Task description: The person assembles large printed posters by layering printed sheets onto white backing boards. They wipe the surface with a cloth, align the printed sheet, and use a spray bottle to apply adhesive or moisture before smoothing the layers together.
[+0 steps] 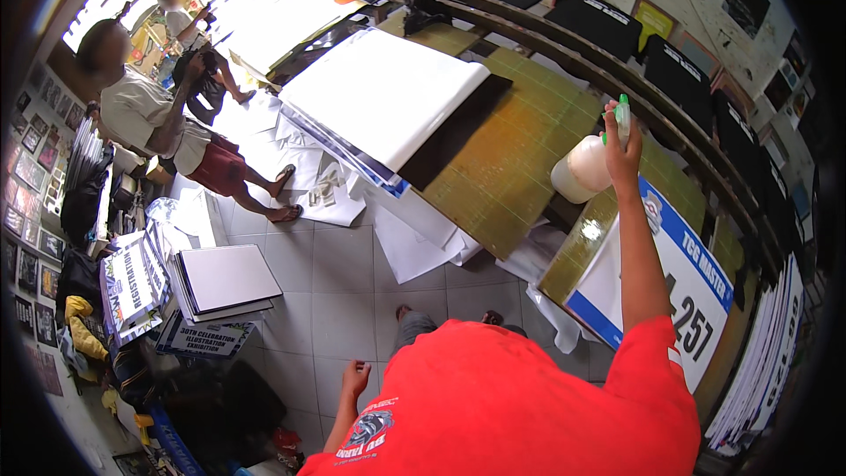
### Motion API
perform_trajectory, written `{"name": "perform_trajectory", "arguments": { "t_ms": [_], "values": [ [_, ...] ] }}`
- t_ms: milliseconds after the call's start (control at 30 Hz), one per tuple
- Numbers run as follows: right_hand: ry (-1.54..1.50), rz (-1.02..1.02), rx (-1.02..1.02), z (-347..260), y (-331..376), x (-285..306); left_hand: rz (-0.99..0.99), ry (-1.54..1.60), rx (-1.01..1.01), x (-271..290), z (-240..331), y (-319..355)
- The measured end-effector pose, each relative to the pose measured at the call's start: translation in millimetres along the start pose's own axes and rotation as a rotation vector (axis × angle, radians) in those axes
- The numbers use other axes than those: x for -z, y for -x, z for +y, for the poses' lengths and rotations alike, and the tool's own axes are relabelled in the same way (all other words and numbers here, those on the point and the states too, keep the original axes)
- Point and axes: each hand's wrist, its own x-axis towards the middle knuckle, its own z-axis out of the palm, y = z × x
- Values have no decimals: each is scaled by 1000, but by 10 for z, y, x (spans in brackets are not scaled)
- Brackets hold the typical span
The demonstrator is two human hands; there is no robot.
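Note:
Raised over the work table, my right hand is closed around the neck of a spray bottle. The bottle has a translucent body with pale liquid and a green and white trigger head, and it is tilted. Just below it lie a yellowish-green board with a wet-looking shine and a white and blue printed sign sheet. My left hand hangs low by my side above the tiled floor, its fingers loosely bent and apart, holding nothing.
A stack of white sheets lies on a larger yellow-green board. Black-covered frames line the wall behind a wooden rail. Two people stand at far left. Stacked boards sit at left; more sheets stand at right.

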Motion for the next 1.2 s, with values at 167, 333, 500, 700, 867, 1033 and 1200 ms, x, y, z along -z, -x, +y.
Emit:
{"name": "perform_trajectory", "arguments": {
  "t_ms": [167, 333, 500, 700, 867, 1033, 1200],
  "values": [
    [186, 95, 83, 744, -325, -469, 34, 73, 10, 220, 15, -439],
    [177, 134, -50, 813, -426, -701, 105, -115, -339, 950, 950, -1253],
    [330, 94, -34, 922, -484, -632, 177, -85, -728, 1564, 2265, -2020],
    [391, 64, -38, 914, -466, -655, 152, -147, -1050, 1495, 3626, -2262],
    [350, -21, -60, 1048, -340, -550, 136, -159, -1100, 1147, 4159, -2290],
    [357, 33, 8, 903, -62, -475, 191, -199, -993, 1000, 4295, -2289],
    [471, 506, 78, 507, 521, -372, 232, -252, -924, 904, 4333, -2337]
  ]
}}
